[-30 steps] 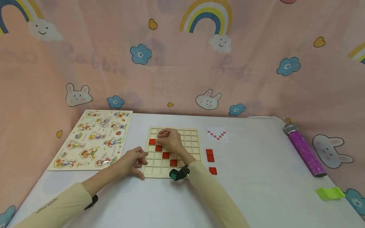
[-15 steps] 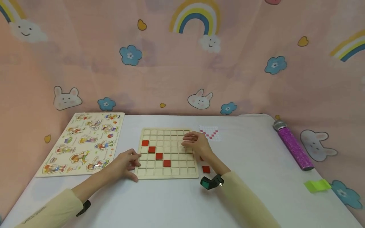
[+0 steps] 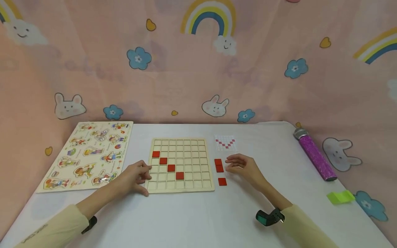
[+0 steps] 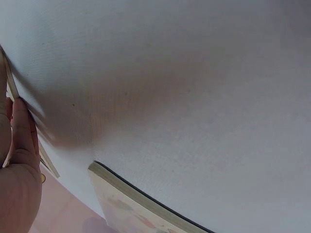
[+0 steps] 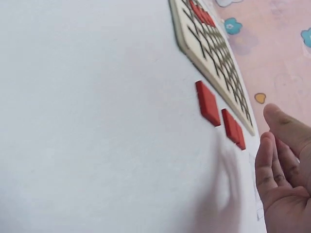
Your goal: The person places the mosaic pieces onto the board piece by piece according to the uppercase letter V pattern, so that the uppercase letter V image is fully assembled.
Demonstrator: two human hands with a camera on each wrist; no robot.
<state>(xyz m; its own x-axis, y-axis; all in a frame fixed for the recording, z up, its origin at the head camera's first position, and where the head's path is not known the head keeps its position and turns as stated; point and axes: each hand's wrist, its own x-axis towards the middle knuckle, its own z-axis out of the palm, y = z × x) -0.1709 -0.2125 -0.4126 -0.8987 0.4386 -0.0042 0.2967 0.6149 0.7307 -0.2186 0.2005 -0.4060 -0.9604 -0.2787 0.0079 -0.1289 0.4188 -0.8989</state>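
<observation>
A wooden grid board [image 3: 192, 174] lies on the white table, with red tiles in a diagonal, one of them a red tile [image 3: 180, 175] nearest the front. My left hand [image 3: 131, 179] rests at the board's left edge, thumb and fingers against it; the left wrist view shows part of this hand [image 4: 22, 165]. Right of the board lie three loose red tiles, two touching and a single tile [image 3: 222, 181] nearer the front. My right hand [image 3: 248, 170] hovers just right of the touching pair [image 3: 219, 168], fingers relaxed and holding nothing; the right wrist view shows it too [image 5: 286, 170].
A pattern card [image 3: 225, 143] with a pink V lies behind the loose tiles. On the left is a picture puzzle board [image 3: 69, 172]. At the far right are a purple microphone [image 3: 317, 156] and a green paper piece [image 3: 340, 197]. A patterned cloth stands behind.
My right hand has moved right, from over the grid board to beside the loose tiles. My left hand has stayed at the board's left edge. The head view has shifted slightly.
</observation>
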